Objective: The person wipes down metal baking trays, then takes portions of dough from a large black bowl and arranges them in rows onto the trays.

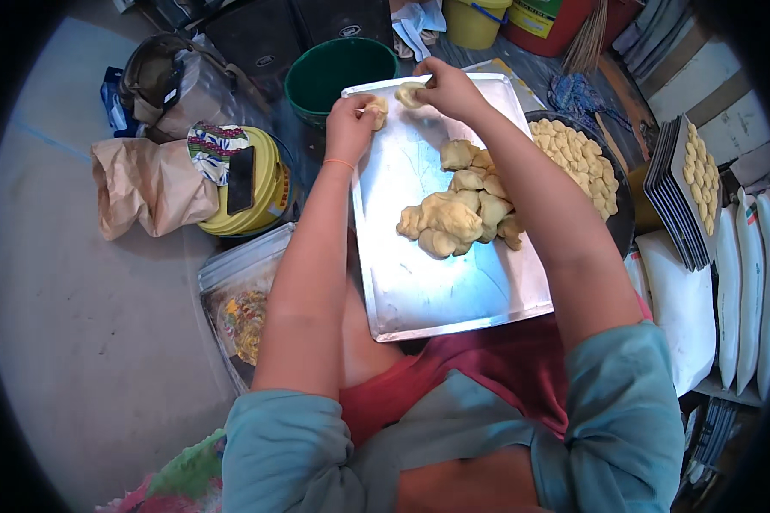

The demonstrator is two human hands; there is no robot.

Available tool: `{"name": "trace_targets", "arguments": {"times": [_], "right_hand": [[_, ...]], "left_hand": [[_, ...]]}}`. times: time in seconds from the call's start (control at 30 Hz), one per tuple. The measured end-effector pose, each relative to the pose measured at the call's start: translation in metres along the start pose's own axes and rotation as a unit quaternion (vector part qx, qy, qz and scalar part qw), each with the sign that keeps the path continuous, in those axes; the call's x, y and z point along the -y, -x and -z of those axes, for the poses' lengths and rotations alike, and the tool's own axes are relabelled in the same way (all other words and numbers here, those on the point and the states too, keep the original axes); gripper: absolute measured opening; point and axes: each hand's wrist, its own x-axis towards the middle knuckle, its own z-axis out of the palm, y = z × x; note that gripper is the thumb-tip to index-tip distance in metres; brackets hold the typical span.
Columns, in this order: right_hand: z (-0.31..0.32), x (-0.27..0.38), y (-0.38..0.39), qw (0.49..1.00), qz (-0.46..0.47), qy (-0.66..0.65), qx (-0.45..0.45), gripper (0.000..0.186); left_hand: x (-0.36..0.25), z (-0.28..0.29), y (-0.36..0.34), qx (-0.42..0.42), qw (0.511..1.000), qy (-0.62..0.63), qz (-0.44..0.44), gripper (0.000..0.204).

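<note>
A shallow metal tray (385,295) lies across my lap, and a heap of pale yellow dough lumps (449,218) rests on it, right of its middle. Over the tray's far left corner, my left hand (349,128) is closed on a small piece of dough (377,112). My right hand (449,88), near the tray's far edge, pinches another dough piece (410,95) between thumb and fingers. The two pieces are apart from each other. Some of the left fingers are hidden behind the hand.
Right of the tray stands a dark round pan (626,214) full of small dough pieces (573,162), beside stacked dark trays (672,192). Beyond are a green tub (342,73) and a yellow bucket (477,24). At left: a yellow container (274,184), phone (241,181) and paper bag (150,184).
</note>
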Motion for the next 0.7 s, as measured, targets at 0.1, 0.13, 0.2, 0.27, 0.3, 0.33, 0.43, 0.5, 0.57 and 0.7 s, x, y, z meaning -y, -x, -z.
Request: {"name": "trace_targets", "arguments": {"times": [0.1, 0.13, 0.2, 0.27, 0.3, 0.33, 0.43, 0.5, 0.57, 0.7], "right_hand": [[-0.007, -0.012, -0.01, 0.984, -0.015, 0.178, -0.002, 0.032], [-0.003, -0.019, -0.012, 0.983, -0.009, 0.185, 0.01, 0.035], [0.005, -0.007, -0.011, 0.979, 0.009, 0.202, 0.035, 0.037], [0.007, 0.001, -0.003, 0.973, 0.026, 0.224, 0.056, 0.04], [0.007, 0.001, 0.003, 0.976, 0.058, 0.205, 0.034, 0.044], [0.006, 0.001, 0.006, 0.978, 0.09, 0.186, 0.013, 0.049], [-0.01, -0.027, 0.0, 0.975, 0.142, 0.172, -0.006, 0.058], [-0.013, -0.018, -0.009, 0.968, 0.111, 0.215, 0.062, 0.06], [-0.01, -0.003, -0.009, 0.978, 0.037, 0.194, 0.061, 0.06], [-0.001, 0.002, 0.005, 0.984, -0.051, 0.166, 0.029, 0.062]], "left_hand": [[-0.002, -0.016, 0.006, 0.039, 0.971, -0.2, -0.128, 0.027], [-0.005, -0.024, 0.009, 0.043, 0.972, -0.195, -0.128, 0.027], [-0.007, -0.021, 0.017, 0.075, 0.957, -0.259, -0.109, 0.028], [-0.007, -0.015, 0.013, 0.085, 0.962, -0.234, -0.111, 0.027], [-0.006, -0.01, 0.01, 0.091, 0.966, -0.212, -0.113, 0.026], [-0.005, -0.008, 0.009, 0.097, 0.97, -0.19, -0.115, 0.026], [-0.013, -0.027, 0.008, -0.06, 0.982, -0.147, -0.099, 0.025], [-0.006, -0.031, 0.01, -0.082, 0.966, -0.21, -0.124, 0.025], [-0.002, -0.03, 0.012, -0.103, 0.945, -0.274, -0.143, 0.026], [-0.002, -0.028, 0.005, -0.032, 0.965, -0.253, -0.066, 0.031]]}}
